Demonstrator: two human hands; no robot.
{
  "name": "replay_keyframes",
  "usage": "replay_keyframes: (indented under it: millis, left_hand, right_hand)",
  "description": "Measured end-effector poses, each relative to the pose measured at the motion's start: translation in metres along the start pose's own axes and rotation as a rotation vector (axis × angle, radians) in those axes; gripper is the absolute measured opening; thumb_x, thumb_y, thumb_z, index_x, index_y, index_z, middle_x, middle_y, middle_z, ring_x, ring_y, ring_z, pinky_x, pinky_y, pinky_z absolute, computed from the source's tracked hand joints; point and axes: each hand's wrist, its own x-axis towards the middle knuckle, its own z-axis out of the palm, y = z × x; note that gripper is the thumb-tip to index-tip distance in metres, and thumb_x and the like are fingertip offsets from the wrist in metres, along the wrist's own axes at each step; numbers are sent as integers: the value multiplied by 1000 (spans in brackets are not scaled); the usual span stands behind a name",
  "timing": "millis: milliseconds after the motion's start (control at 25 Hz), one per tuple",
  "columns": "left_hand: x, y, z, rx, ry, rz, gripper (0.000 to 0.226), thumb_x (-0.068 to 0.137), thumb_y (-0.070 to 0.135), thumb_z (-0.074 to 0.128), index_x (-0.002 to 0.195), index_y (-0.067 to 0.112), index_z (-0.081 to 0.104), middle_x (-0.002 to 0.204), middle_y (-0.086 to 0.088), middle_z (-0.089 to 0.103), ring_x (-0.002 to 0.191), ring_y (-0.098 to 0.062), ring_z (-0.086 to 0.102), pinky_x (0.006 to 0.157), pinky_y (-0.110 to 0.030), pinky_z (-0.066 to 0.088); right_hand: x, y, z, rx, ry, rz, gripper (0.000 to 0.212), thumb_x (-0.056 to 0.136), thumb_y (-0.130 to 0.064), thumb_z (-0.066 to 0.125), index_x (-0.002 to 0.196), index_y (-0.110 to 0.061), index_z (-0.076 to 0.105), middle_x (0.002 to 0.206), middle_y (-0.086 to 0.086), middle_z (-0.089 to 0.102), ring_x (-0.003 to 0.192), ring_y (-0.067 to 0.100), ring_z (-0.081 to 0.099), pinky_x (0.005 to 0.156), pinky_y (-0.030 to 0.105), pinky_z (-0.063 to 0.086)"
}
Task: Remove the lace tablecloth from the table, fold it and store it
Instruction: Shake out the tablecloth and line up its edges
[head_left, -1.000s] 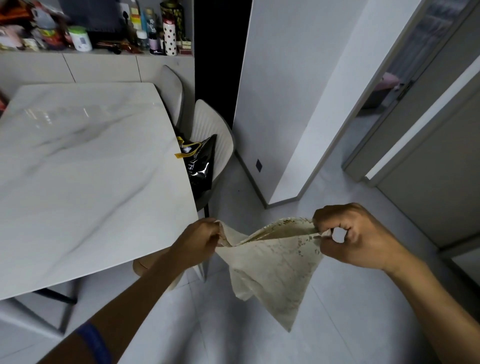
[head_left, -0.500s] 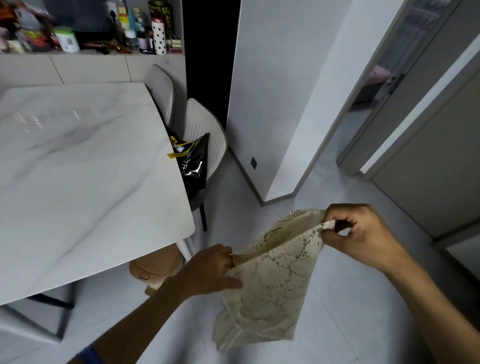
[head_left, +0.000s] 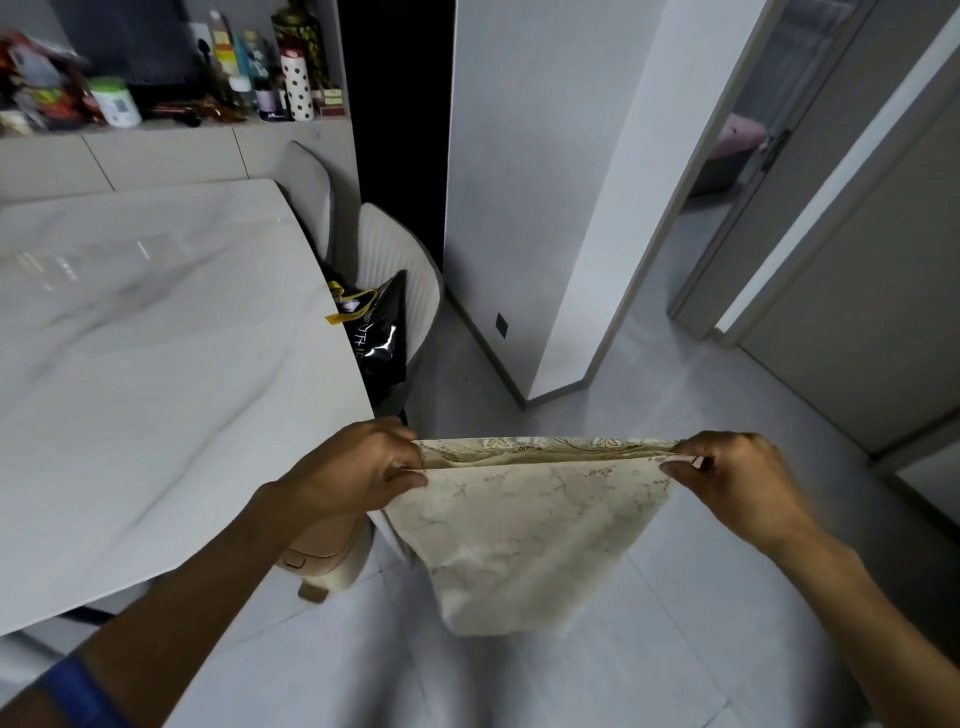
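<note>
The cream, patterned lace tablecloth (head_left: 524, 535), which half a second ago hung slack and crumpled between the hands, is now pulled taut into a flat folded panel with a straight top edge. The left hand (head_left: 358, 470) has risen from below the cloth to the level of the other and pinches the left top corner between thumb and fingers. The right hand (head_left: 737, 480) is closed on the right top corner in the same way. The two hands have spread wider apart. The cloth hangs in the air in front of the person, over the pale grey tiled floor (head_left: 675, 597), just off the near right corner of the white marble-topped bench (head_left: 156, 364), and does not touch the bench. Two layers show along the top edge, with the far layer standing slightly above the near one.

A blue band (head_left: 78, 696) sits on the left forearm. On the white ribbed chair (head_left: 395, 260) beside the bench lies a glossy black bag with yellow handles (head_left: 376, 332); it carries white lettering, of which only something like "UTH" can be made out. Beneath the bench corner sits a beige rounded object (head_left: 322, 564), partly hidden by the left arm. On the shelf behind the bench stands a white cylinder with black polka dots (head_left: 297, 85) among bottles and jars whose labels are too small to read.
</note>
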Motion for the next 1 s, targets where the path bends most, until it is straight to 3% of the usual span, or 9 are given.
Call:
replay_keyframes:
  millis: [120, 200, 320, 400, 480, 600, 760, 880, 1000]
  left_hand:
    - [4, 13, -4, -18, 46, 22, 14, 84, 29, 74, 81, 15, 77, 80, -1, 66, 74, -17, 61, 64, -35, 53]
    - [10, 21, -3, -32, 46, 51, 16, 85, 28, 72, 82, 13, 77, 80, -2, 67, 72, -19, 62, 62, -37, 54]
    - [20, 33, -2, -34, -7, 117, 15, 86, 26, 68, 82, 13, 75, 82, 0, 65, 71, -20, 62, 60, -39, 53]
    - [22, 39, -2, -18, -36, 124, 13, 87, 26, 67, 83, 16, 74, 82, 2, 64, 71, -16, 60, 60, -37, 52]
    - [20, 36, -6, -1, -44, 121, 10, 86, 25, 69, 82, 18, 73, 81, 5, 62, 69, -11, 57, 58, -32, 51]
    - [9, 19, -22, 5, -22, 99, 5, 85, 24, 70, 84, 21, 74, 82, 8, 61, 70, -4, 53, 59, -22, 45]
    - [-10, -5, -36, 38, 25, 25, 4, 86, 23, 70, 86, 23, 74, 85, 7, 64, 75, -9, 59, 64, -30, 52]
    - [-22, -11, -36, 17, 44, 0, 4, 86, 25, 72, 85, 22, 75, 84, 5, 64, 75, -11, 59, 63, -33, 53]
    - [-28, -15, -37, -7, 70, -4, 3, 85, 23, 73, 84, 21, 75, 83, 6, 64, 74, -10, 60, 63, -34, 54]
  right_hand:
    - [-3, 7, 3, -173, 36, 35, 18, 80, -29, 78, 93, -17, 78, 91, 1, 75, 71, 14, 53, 57, 21, 35]
    - [-6, 13, 5, -220, -10, -108, 18, 76, -26, 80, 92, -18, 77, 101, 1, 71, 86, 18, 54, 59, 22, 40]
    - [-17, 8, 32, -49, -197, -364, 33, 71, -21, 82, 103, -23, 75, 129, 4, 62, 116, 28, 55, 90, 37, 51]
    - [-25, -6, 62, 71, -396, -298, 46, 79, -26, 74, 124, -24, 65, 138, 0, 57, 126, 22, 51, 101, 32, 44]
    - [-26, -17, 85, 191, -401, -188, 42, 87, -26, 66, 129, -23, 61, 132, -3, 62, 118, 18, 59, 94, 19, 41]
    - [-15, -26, 96, 221, -248, -202, 30, 89, -24, 66, 119, -20, 67, 117, 0, 70, 101, 20, 68, 84, 19, 46]
    - [6, -50, 84, 321, -232, -140, 30, 91, -47, 58, 112, -30, 70, 107, -12, 68, 92, 9, 64, 82, 22, 50]
    - [19, -55, 72, 382, -223, -142, 27, 94, -43, 54, 103, -28, 75, 99, -8, 73, 86, 10, 65, 77, 28, 55]
    - [28, -53, 67, 383, -295, -146, 30, 95, -45, 51, 100, -28, 75, 98, -8, 73, 85, 7, 65, 70, 21, 53]
